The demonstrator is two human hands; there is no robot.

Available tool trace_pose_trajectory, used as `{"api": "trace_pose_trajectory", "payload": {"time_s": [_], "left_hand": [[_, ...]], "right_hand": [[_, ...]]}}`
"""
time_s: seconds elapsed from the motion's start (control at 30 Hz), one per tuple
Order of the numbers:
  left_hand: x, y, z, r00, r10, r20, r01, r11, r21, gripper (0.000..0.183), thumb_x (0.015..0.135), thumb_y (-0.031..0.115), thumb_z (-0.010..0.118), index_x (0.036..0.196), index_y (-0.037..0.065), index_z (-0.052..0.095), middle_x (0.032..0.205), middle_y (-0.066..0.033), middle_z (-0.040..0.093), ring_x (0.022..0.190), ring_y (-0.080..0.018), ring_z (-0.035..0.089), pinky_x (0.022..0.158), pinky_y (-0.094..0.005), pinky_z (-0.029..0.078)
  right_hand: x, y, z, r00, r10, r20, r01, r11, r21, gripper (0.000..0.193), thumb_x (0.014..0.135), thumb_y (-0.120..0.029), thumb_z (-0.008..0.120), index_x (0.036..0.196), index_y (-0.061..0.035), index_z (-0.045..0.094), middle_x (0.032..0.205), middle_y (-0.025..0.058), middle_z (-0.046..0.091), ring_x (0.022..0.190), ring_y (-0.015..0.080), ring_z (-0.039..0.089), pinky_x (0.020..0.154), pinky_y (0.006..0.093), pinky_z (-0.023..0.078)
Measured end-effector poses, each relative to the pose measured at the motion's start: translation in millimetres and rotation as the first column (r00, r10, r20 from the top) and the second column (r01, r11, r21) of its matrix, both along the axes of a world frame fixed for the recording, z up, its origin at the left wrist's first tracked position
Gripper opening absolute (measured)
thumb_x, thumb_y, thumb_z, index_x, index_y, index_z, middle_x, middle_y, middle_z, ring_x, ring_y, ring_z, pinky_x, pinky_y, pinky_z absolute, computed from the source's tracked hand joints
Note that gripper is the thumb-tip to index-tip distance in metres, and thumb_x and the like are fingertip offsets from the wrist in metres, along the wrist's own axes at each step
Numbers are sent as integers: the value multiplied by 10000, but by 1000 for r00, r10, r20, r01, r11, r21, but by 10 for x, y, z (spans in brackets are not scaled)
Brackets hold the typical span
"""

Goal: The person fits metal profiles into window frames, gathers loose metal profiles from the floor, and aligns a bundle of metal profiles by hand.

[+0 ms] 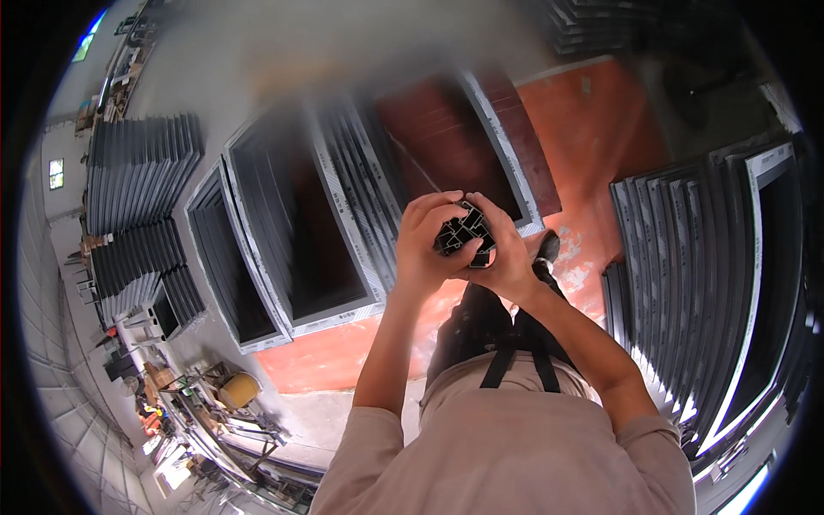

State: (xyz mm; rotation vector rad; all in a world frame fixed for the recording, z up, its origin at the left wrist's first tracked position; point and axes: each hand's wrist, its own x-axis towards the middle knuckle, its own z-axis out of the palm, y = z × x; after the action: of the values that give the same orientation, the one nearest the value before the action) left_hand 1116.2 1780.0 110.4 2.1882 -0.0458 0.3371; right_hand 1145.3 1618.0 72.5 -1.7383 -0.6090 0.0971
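Both my hands are raised in front of my body, cupped around a bundle of black metal profile pieces (466, 230). The cut ends face up and show hollow, stepped cross-sections with thin pale edges. My left hand (422, 249) wraps the bundle's left side, with its thumb reaching across the lower front. My right hand (510, 257) closes round the right side, its fingers curled over the far edge. How far the pieces extend below my palms is hidden by the hands.
Large dark window frames (339, 305) with pale protective strips lean in rows ahead and to the left. More frames (678, 257) stand stacked at the right. The floor has an orange-red area (592, 112). A cluttered bench (232, 429) with a yellow round object (239, 390) lies at lower left.
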Motion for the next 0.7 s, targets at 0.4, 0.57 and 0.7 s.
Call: {"api": "trace_pose_trajectory", "payload": {"time_s": [0.4,0.57,0.7], "left_hand": [[32,38,14,996,-11,-87,14,999,31,567,566,2,891,1076,83,657,1278,-129,627,1138,-256,624,945,-349,535],[3,91,-1,995,3,-96,-7,999,-45,551,576,-10,886,1067,79,651,1271,-122,624,1136,-260,618,885,-340,567],[28,103,28,994,19,-107,-29,995,-95,541,591,-24,886,1070,69,651,1262,-110,614,1134,-261,619,826,-325,609]], "right_hand": [[19,13,-87,992,55,-113,-59,998,-37,1131,596,-305,932,1523,-31,345,1468,209,472,1341,418,464,1123,476,371],[241,-288,-110,928,316,-195,-324,946,-8,1080,727,-434,874,1546,2,323,1554,211,405,1443,390,378,1186,456,299],[523,-339,-197,903,297,-309,-248,950,188,684,930,-340,706,1471,8,475,1521,173,477,1426,333,425,1169,433,329]]}}
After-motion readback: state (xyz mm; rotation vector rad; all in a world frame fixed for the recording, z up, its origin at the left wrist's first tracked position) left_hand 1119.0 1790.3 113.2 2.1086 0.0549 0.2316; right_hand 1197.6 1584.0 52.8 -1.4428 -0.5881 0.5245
